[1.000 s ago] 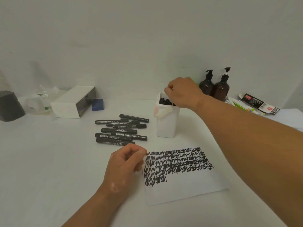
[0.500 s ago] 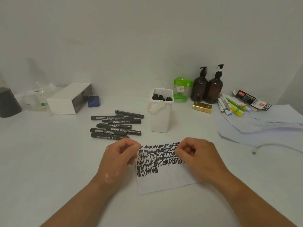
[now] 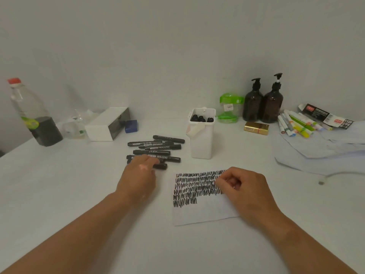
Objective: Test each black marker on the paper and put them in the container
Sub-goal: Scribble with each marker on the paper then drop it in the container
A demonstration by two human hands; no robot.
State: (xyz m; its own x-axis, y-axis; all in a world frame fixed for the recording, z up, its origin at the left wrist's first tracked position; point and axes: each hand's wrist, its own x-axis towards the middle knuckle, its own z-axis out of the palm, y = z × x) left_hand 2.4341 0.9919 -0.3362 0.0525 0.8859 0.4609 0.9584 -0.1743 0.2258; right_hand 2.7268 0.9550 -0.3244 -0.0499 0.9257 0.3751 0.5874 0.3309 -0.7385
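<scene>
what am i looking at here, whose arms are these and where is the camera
There is no machine here: a person works with two bare hands. The single camera sits on their head, looking forward and down, so the arms enter from the bottom. On the white table lie a loose pile of black markers, a sheet of white paper partly covered in black scribbles, and an upright white plastic container with dark marker caps showing at its top. The left hand reaches onto the pile, its fingers fairly straight though blurred. The right hand rests on the paper with fingers curled, holding nothing visible.
</scene>
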